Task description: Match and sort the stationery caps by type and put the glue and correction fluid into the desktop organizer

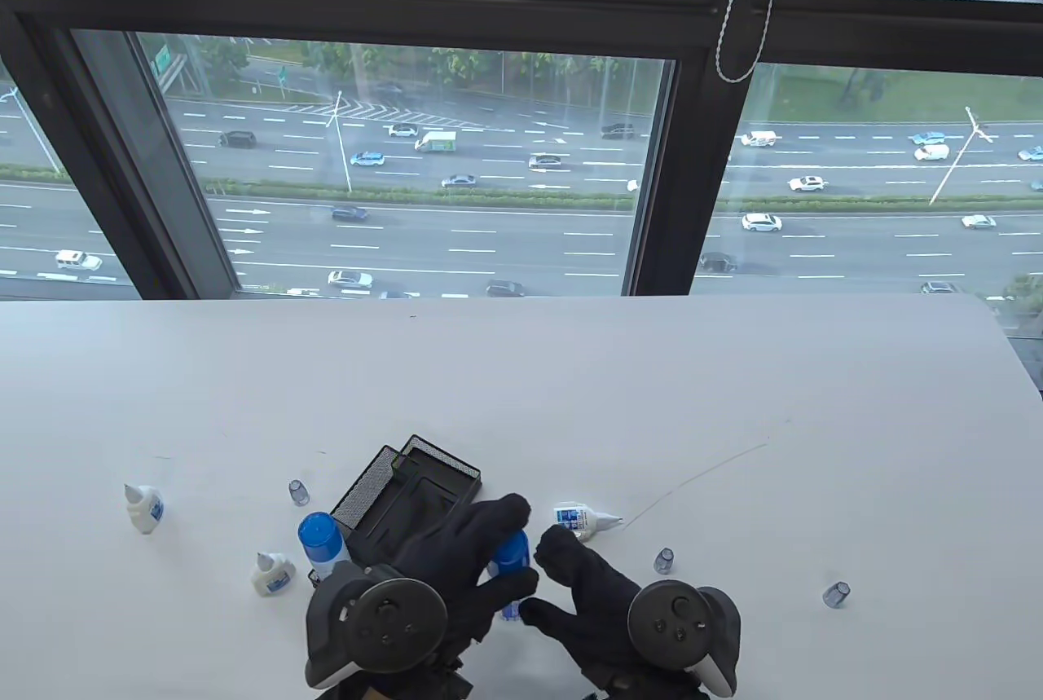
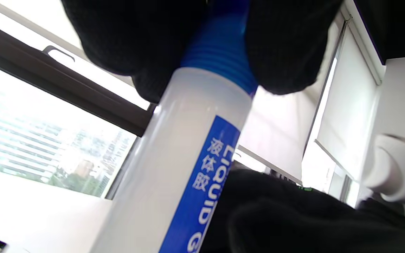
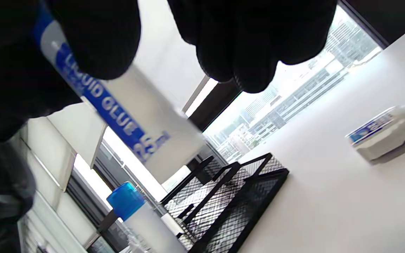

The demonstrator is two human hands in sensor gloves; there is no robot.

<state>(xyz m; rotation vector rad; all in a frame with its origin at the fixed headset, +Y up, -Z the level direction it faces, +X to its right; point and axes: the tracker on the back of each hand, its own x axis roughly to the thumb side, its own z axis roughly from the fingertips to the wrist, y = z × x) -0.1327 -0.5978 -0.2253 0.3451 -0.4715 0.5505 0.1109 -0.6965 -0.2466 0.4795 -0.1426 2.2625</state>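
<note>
One glue tube is gripped by left hand fingers at its cap; right hand pinches its base. Organizer not yet filled; three clear caps and three bottles left on bench.

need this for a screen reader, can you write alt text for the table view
Two gloved hands hold a blue-capped glue bottle above a white table, the left hand gripping it and the right hand beside it. A black mesh organizer, another glue bottle, small white bottles and loose clear caps lie around them.
</note>
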